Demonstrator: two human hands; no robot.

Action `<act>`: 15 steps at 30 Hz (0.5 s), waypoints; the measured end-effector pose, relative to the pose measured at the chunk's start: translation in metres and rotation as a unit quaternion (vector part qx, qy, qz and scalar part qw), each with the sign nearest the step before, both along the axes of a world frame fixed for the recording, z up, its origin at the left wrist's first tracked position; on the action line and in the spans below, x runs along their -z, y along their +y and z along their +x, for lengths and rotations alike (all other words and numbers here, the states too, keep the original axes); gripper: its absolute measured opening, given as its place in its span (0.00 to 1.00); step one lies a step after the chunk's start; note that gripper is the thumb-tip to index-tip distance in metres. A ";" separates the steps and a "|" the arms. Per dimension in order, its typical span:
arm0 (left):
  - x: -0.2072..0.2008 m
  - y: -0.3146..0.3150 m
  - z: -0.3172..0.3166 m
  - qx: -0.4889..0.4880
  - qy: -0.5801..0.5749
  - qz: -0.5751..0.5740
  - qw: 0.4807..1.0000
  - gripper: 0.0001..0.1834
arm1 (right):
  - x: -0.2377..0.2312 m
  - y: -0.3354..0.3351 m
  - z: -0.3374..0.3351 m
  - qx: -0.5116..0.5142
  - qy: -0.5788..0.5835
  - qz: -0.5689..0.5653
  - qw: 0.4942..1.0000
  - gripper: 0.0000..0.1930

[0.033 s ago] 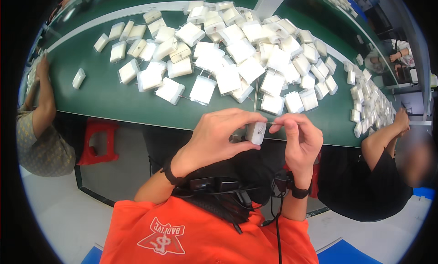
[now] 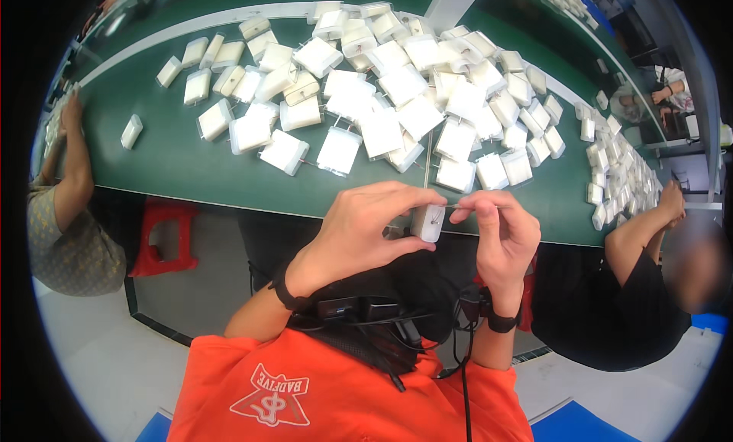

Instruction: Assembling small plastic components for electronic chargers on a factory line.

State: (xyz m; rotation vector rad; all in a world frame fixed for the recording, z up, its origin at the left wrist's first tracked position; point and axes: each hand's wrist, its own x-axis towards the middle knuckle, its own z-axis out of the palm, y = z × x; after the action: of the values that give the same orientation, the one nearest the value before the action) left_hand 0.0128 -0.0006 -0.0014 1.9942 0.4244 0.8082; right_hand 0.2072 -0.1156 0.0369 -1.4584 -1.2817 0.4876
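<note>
My left hand (image 2: 363,224) grips a small white block (image 2: 426,229) between thumb and fingers, just past the table's near edge. The block's narrow end is turned toward my right hand, and thin dark wires stick out of its middle. My right hand (image 2: 502,236) is closed in a pinch on a thin metal rod (image 2: 505,206), which lies level and runs toward the top of the block. Whether the rod's tip touches the block is too small to tell.
A large heap of similar white blocks (image 2: 380,132) covers the middle of the green table (image 2: 160,163). One block (image 2: 132,131) lies apart at left. Another pile (image 2: 620,171) stands at right by a co-worker's arm (image 2: 637,232). A second co-worker (image 2: 72,236) sits left, near a red stool (image 2: 168,232).
</note>
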 end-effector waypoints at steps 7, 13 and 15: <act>0.000 0.000 0.000 0.003 -0.002 0.003 1.000 0.29 | -0.006 0.002 -0.002 -0.006 -0.025 0.008 1.000 0.05; -0.002 -0.001 0.000 0.000 0.007 -0.001 1.000 0.29 | -0.021 0.006 -0.008 0.011 -0.115 -0.014 0.993 0.02; -0.003 -0.002 0.001 -0.001 0.008 -0.003 1.000 0.30 | -0.029 0.008 -0.014 -0.001 -0.180 -0.020 0.983 0.01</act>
State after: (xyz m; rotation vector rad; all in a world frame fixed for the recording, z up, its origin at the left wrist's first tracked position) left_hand 0.0140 -0.0024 0.0019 1.9962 0.4383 0.7923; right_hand 0.1936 -0.1072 0.0655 -1.6290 -1.5637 0.2576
